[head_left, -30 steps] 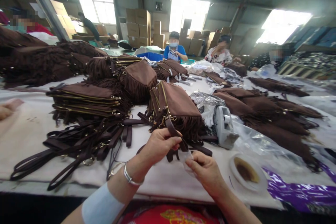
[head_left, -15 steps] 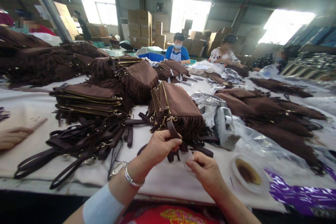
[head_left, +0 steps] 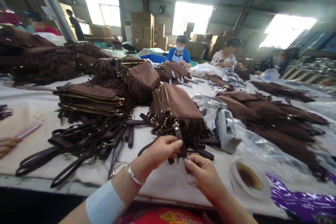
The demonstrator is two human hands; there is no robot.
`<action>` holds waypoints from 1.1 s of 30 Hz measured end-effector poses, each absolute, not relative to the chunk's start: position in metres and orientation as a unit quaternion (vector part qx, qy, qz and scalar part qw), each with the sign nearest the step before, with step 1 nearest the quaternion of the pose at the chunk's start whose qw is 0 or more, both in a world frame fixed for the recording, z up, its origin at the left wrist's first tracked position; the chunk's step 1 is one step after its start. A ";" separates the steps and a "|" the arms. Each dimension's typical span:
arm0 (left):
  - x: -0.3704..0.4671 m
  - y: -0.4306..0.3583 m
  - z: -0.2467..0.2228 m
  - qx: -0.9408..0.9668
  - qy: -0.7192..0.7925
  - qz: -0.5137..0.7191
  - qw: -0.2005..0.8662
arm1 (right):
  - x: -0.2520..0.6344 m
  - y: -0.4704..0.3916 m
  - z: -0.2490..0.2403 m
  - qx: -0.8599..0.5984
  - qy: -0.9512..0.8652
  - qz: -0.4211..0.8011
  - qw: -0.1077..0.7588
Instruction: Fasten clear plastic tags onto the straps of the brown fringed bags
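My left hand (head_left: 162,151) is closed, thumb and fingers pinching a dark brown strap (head_left: 178,133) with a gold-coloured stud near its upper end. My right hand (head_left: 204,170) is also closed, gripping a clear plastic sleeve (head_left: 191,179) around the strap's lower end. How far the sleeve covers the strap is hidden by my fingers. Just beyond my hands stands a row of brown fringed bags (head_left: 181,103) with gold zips. Left of them, more zipped bags (head_left: 88,94) lie stacked, with a tangle of dark straps (head_left: 86,143) in front.
A white tape dispenser (head_left: 227,129) stands beyond my right hand. A roll of tape (head_left: 265,189) and purple packaging (head_left: 296,197) lie at the right. More brown bags (head_left: 262,112) are spread there. Another person's hand (head_left: 7,145) holds a pink comb (head_left: 27,130) at the left edge. Co-workers sit across the table.
My left hand has moved slightly lower along the strap, baring its studded upper end. My right hand still grips the plastic sleeve. The neighbour's hand has slid left.
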State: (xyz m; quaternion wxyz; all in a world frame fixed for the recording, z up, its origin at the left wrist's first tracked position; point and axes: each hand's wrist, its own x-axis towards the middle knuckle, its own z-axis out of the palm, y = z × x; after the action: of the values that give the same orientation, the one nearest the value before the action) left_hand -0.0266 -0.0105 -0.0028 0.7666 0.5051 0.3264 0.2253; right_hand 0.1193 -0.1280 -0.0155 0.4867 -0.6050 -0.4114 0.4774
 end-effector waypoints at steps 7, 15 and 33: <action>-0.001 0.024 0.013 0.325 0.342 0.288 0.833 | 0.119 -0.140 -0.032 -0.584 -0.353 0.533 0.501; 0.012 0.017 0.008 0.321 0.376 0.353 0.795 | 0.124 -0.105 -0.018 -0.686 -0.447 0.308 0.484; -0.007 0.023 0.007 0.337 0.353 0.356 0.797 | 0.118 -0.032 0.002 -0.619 -0.418 0.340 0.572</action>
State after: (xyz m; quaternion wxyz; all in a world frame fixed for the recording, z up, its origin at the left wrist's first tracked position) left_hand -0.0066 0.0233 0.0065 0.7967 0.3369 0.3534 0.3561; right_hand 0.1176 -0.0322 0.0019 0.5718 -0.6189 -0.4175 0.3401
